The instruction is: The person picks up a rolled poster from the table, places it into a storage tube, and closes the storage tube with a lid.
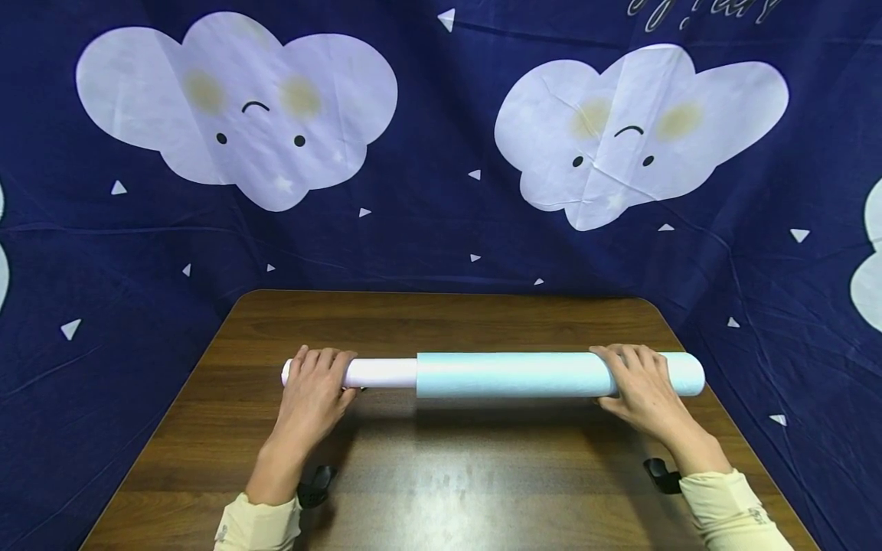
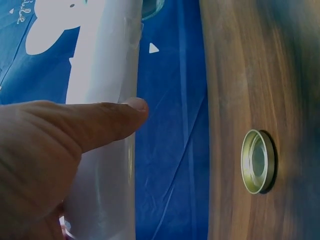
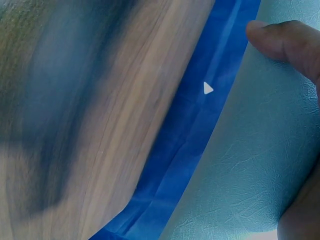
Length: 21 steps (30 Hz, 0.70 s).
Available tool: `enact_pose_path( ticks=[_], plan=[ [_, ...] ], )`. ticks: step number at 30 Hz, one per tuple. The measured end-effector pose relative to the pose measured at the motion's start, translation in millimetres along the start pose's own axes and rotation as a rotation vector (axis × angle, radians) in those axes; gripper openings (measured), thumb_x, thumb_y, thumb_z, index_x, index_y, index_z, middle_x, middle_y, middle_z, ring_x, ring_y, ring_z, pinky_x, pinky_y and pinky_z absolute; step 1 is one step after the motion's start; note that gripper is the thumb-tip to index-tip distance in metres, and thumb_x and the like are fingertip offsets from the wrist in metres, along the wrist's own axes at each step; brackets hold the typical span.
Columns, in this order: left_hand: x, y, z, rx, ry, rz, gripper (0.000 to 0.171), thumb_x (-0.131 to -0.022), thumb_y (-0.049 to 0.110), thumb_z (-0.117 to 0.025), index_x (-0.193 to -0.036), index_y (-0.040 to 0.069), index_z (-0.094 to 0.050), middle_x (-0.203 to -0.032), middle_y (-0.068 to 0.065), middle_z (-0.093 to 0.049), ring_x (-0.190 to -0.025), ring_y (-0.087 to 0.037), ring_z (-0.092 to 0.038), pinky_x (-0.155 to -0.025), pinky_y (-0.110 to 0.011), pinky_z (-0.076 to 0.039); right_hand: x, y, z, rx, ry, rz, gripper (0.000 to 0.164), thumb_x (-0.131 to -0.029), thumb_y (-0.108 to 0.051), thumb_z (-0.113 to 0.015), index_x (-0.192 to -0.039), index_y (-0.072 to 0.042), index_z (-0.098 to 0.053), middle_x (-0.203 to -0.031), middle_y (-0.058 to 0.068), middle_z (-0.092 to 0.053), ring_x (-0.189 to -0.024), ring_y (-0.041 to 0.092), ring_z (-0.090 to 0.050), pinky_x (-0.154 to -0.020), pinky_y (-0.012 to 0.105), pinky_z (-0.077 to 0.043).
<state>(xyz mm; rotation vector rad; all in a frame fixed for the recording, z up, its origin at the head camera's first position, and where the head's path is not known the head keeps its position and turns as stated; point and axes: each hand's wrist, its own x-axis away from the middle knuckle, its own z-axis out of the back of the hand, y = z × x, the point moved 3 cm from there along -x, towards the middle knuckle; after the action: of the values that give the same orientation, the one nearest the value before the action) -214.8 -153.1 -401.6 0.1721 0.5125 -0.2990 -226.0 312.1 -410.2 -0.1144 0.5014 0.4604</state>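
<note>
Cream sleeves reach in on the near side of the blue tube. Behind it hangs a navy cloud-printed cloth; under it spreads a wood-grain bench, the tube held level above. From its left end juts a slimmer white tube, which the left hand grips with bent fingers. Likewise, the right hand grips the blue tube near its right end. Below and left of it lies a round metal cap.

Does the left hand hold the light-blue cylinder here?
No, the left hand grips the narrower white cylinder, and the right hand grips the light-blue cylinder.
</note>
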Motion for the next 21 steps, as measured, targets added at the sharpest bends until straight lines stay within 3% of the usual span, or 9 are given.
enact_pose_path(
  ticks=[21],
  plan=[
    [-5.4,17.1,-6.7,-0.009,0.029,-0.051,0.056,-0.061,0.019,-0.087,-0.11,0.01,-0.061,-0.1,-0.011,-0.066,-0.101,-0.033,-0.059,-0.105,-0.056,-0.035,-1,-3,-2,-0.005,-0.033,-0.022,0.085,-0.053,-0.018,-0.088,-0.128,-0.014,-0.048,-0.112,0.015,-0.054,-0.101,0.04,-0.047,-0.085,0.059,-0.032]
  ],
)
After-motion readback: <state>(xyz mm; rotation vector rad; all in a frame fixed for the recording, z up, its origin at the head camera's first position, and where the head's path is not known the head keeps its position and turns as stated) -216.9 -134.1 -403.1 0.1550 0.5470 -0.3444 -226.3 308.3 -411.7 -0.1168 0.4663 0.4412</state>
